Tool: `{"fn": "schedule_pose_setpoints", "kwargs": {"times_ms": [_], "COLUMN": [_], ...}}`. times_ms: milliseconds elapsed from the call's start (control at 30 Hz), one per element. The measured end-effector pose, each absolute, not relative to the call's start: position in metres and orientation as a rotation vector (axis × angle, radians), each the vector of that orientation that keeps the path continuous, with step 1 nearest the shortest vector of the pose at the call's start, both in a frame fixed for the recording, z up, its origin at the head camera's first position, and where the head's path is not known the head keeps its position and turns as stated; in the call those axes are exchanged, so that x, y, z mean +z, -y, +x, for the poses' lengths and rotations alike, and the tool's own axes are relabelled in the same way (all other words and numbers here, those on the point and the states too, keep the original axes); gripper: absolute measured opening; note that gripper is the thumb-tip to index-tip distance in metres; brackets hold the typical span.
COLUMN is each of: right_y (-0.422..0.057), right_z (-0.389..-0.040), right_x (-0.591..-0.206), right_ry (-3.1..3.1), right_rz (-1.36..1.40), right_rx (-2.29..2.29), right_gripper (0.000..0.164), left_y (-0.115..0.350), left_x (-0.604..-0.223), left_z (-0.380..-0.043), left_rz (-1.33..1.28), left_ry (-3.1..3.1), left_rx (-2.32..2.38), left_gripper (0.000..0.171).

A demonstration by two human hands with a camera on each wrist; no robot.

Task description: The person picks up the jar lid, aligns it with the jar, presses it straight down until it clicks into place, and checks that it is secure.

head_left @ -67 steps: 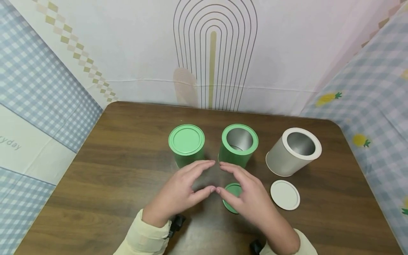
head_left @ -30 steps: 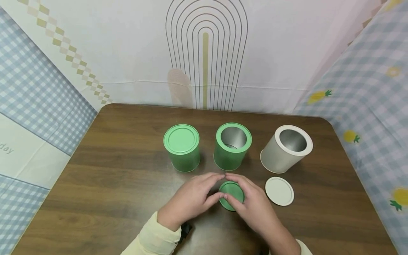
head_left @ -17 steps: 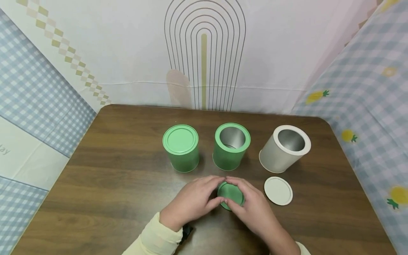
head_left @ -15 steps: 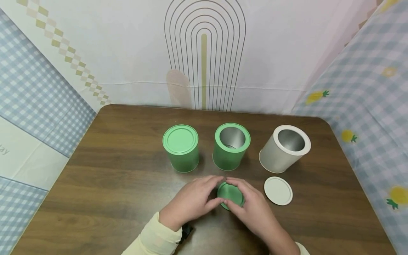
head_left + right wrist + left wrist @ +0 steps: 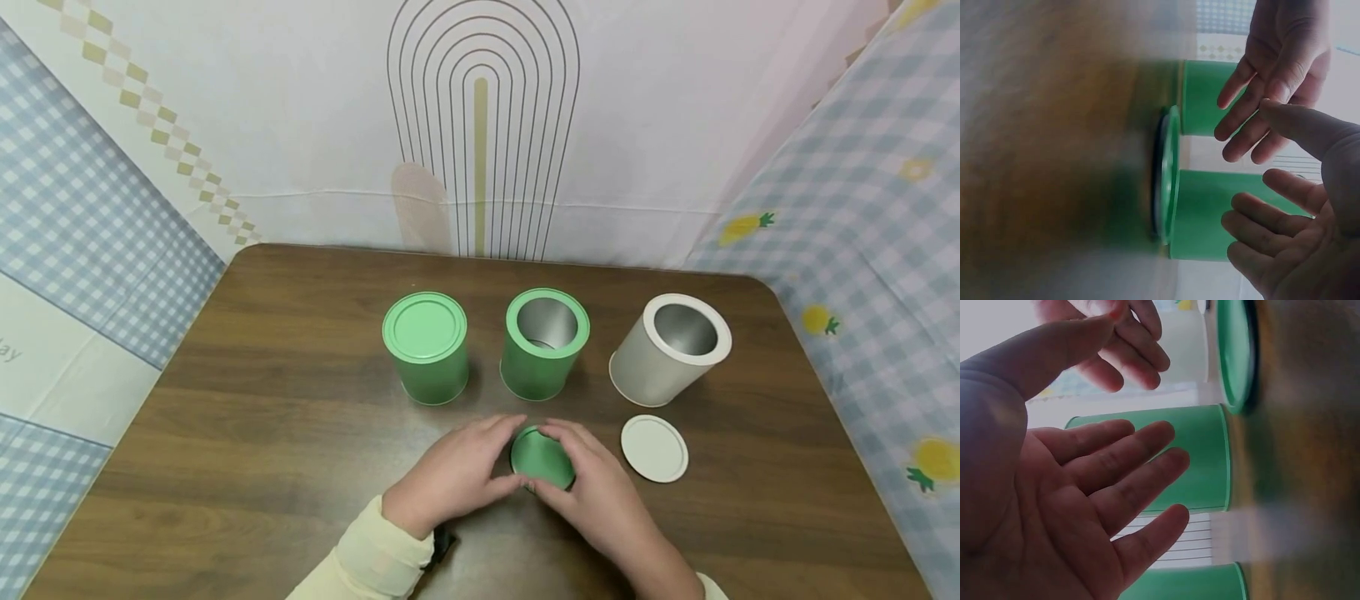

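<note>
A round green lid (image 5: pixel 542 458) lies on the wooden table, framed in the head view by both hands. My left hand (image 5: pixel 463 471) is at its left and my right hand (image 5: pixel 596 487) at its right, fingers loosely bent, nothing held. The thumbs meet near the lid's front edge; the index fingertips stand slightly apart. Both wrist views show the hands raised above the lid (image 5: pixel 1168 175), not touching it. Behind stand an open green can (image 5: pixel 538 371) and, to its left, a green can with its lid on (image 5: pixel 426 329).
At the right is an open white can (image 5: pixel 656 367), with a white lid (image 5: pixel 654 448) lying in front of it. Patterned cloth (image 5: pixel 322 125) hangs along the back and both sides of the table (image 5: pixel 247 467).
Both hands have come right and lower, from left of the green lid to around it. Lately the index fingertips have parted a little. Cans and lids have stayed put; the head view shifted slightly.
</note>
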State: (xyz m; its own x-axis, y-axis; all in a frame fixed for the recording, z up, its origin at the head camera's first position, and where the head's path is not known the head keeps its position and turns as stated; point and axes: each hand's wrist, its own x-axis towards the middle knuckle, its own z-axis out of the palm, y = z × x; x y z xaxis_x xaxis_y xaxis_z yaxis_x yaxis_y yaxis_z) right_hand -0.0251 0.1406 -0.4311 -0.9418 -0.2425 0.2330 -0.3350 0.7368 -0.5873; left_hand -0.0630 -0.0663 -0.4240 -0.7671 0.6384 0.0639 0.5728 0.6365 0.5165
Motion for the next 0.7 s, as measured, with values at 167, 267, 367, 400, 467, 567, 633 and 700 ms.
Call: {"fn": "schedule_pose_setpoints", "kwargs": {"times_ms": [167,267,367,400,467,567,633,700], "right_y": [-0.142,-0.143,-0.144,-0.144,-0.145,-0.145,-0.146,-0.147], "right_z": [-0.024,-0.023,-0.022,-0.022,-0.022,-0.022,-0.022,-0.022], "right_x": [-0.438,-0.44,-0.441,-0.441,-0.441,-0.442,-0.443,-0.445], "right_ry": [2.865,2.901,2.95,2.97,3.006,3.036,3.036,3.033], "right_rz": [0.437,0.423,0.399,0.391,0.382,0.386,0.4,0.412], "right_rx": [0.911,0.89,0.887,0.888,0.898,0.905,0.91,0.898], "right_gripper": [0.065,0.068,0.071,0.072,0.075,0.077,0.077,0.077], "left_y": [0.065,0.063,0.062,0.061,0.06,0.059,0.059,0.058], "left_x": [-0.431,-0.434,-0.437,-0.438,-0.44,-0.442,-0.442,-0.443], "left_z": [-0.063,-0.064,-0.064,-0.064,-0.064,-0.064,-0.064,-0.064], "left_rz": [0.992,0.999,1.004,1.004,1.0,0.993,0.998,1.006], "left_ry": [-2.714,-2.703,-2.693,-2.692,-2.69,-2.686,-2.685,-2.686], "left_rx": [0.77,0.782,0.783,0.777,0.765,0.754,0.752,0.751], "left_gripper": [0.069,0.068,0.068,0.068,0.069,0.069,0.069,0.068]}}
